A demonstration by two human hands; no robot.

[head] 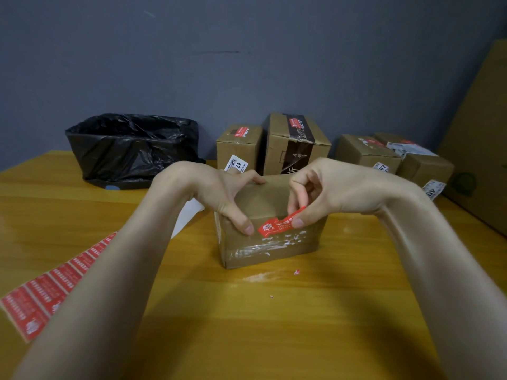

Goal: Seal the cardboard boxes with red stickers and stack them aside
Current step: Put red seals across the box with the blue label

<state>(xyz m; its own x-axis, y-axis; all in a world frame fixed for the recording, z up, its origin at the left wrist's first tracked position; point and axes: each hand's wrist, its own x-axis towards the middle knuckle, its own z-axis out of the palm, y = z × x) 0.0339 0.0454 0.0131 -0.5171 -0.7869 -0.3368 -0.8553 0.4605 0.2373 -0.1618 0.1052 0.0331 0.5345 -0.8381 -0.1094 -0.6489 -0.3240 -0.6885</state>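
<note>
Surface: a yellow wooden counter (247, 330), with a whitish smear (258, 277) just in front of the middle box.
Room: a plain grey-blue wall (247, 64) rises behind the counter.
Far left: a long strip of red printed stickers (52, 294) lies flat on the counter and runs under the left forearm.
Back left: a black tub lined with a crinkled black plastic bag (131, 146); its inside is dark, so I cannot tell the contents.
Left hand (219, 193): fingers curl over the top of a small brown cardboard box (263, 204), thumb pressing on its front top edge.
Box: closed, at the counter's middle, with clear tape across the front.
Sticker: a single red sticker (279, 223) lies along the box's front top edge, its right end lifted.
Right hand (323, 193): thumb and forefinger pinch the sticker's right end.
Back row: four closed brown cardboard boxes (296, 141) stand by the wall, red stickers showing on some.
Far right: a big cardboard sheet (480, 133) leans there.
</note>
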